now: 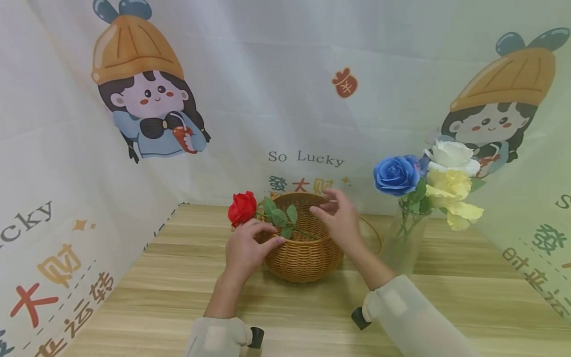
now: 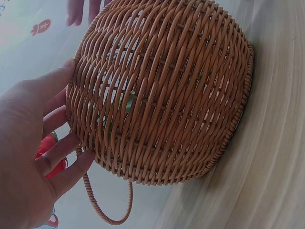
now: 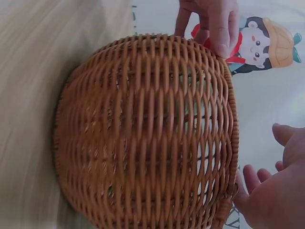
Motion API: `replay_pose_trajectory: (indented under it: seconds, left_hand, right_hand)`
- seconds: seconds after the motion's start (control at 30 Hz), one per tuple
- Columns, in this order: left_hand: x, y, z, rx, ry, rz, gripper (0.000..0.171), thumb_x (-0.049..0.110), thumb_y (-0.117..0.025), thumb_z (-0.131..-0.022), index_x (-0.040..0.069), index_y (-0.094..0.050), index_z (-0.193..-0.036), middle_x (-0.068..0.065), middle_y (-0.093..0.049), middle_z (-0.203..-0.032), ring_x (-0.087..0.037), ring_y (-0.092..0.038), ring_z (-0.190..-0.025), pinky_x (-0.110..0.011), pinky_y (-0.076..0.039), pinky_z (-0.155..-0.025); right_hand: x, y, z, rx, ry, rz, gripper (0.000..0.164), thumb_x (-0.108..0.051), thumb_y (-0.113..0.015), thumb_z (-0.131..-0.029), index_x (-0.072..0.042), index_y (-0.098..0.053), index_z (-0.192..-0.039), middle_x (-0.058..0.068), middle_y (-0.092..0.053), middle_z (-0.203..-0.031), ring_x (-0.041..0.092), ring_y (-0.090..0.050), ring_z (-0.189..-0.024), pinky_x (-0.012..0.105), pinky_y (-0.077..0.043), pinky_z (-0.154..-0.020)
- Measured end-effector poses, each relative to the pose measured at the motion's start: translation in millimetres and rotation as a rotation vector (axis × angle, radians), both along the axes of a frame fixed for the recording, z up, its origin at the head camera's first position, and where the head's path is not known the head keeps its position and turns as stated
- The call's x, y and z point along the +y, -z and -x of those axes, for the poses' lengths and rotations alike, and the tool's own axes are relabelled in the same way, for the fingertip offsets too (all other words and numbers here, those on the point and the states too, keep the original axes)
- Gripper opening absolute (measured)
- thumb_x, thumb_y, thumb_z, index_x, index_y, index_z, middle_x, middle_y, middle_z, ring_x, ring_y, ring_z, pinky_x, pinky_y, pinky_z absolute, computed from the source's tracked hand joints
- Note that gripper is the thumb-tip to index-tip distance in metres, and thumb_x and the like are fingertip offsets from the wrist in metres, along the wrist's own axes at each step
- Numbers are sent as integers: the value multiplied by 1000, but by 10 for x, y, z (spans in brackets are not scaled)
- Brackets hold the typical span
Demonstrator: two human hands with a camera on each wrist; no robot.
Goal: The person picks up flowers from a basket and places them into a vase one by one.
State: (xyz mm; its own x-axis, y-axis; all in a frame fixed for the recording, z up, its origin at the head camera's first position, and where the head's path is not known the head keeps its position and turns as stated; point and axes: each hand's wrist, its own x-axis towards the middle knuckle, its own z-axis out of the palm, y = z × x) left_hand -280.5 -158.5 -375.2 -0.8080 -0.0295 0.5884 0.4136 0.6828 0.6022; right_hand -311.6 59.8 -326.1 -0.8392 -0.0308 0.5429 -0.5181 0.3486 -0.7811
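Observation:
A brown wicker basket [image 1: 305, 262] stands on the table in front of me. My left hand [image 1: 244, 249] grips its rim at the left, thumb at the front and fingers along the outer side, as the left wrist view also shows. A red rose [image 1: 242, 207] lies across that rim, its bloom outside and its green leaves [image 1: 279, 217] and stem inside the basket. Over the right part of the opening, my right hand [image 1: 344, 223] holds nothing, its fingers loosely bent. In the right wrist view, the right hand [image 3: 276, 191] is right beside the rim.
To the right stands a clear vase [image 1: 403, 243] with a blue rose [image 1: 396, 175], a white rose [image 1: 451, 157] and yellow flowers [image 1: 450, 191]. The basket's thin handle [image 1: 377, 233] hangs down towards the vase. A printed cloth [image 1: 267, 99] encloses the wooden table [image 1: 178, 277] behind and at the sides.

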Motion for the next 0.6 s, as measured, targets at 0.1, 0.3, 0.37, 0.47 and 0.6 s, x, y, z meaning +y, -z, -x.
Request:
replay_pose_trajectory:
  seconds: [0.1, 0.3, 0.37, 0.47, 0.6]
  left_hand:
    - [-1, 5, 3, 0, -3, 6, 22, 39, -85, -74, 23, -77, -88, 8, -66, -92, -18, -59, -92, -38, -47, -79]
    - [-6, 4, 7, 2, -1, 9, 22, 39, -84, -74, 23, -77, -89, 8, -66, -91, -17, -59, -90, -38, -47, -78]
    - [-9, 2, 5, -1, 1, 9, 23, 39, -84, -74, 23, -77, -89, 8, -66, -91, -17, -59, -90, -38, -47, -78]
    - [-8, -5, 0, -10, 3, 13, 24, 40, -84, -74, 23, -77, -90, 7, -66, -92, -17, -59, -91, -38, -47, -79]
    - [-8, -14, -8, -14, 2, 21, 25, 40, -84, -74, 22, -77, -90, 7, -66, -93, -18, -59, -92, -38, -47, -79]
  right_hand:
    - [-54, -37, 38, -73, -13, -7, 53, -18, -75, -87, -5, -52, -132, 15, -58, -123, 28, -62, -103, 43, -52, -84]
    - [-161, -93, 141, -217, -83, 8, 60, -24, -73, -89, -10, -45, -141, 18, -50, -134, 29, -58, -112, 44, -50, -88]
    - [-199, -100, 176, -257, -107, 16, 62, -27, -73, -89, -12, -44, -141, 17, -49, -136, 29, -56, -114, 44, -50, -89]
    - [-247, -99, 218, -307, -144, 37, 65, -26, -73, -89, -11, -41, -143, 18, -47, -139, 30, -54, -116, 46, -49, -91]
    - [-302, -88, 263, -366, -193, 101, 65, -18, -72, -90, -9, -38, -145, 22, -42, -143, 33, -51, -120, 48, -48, -92]
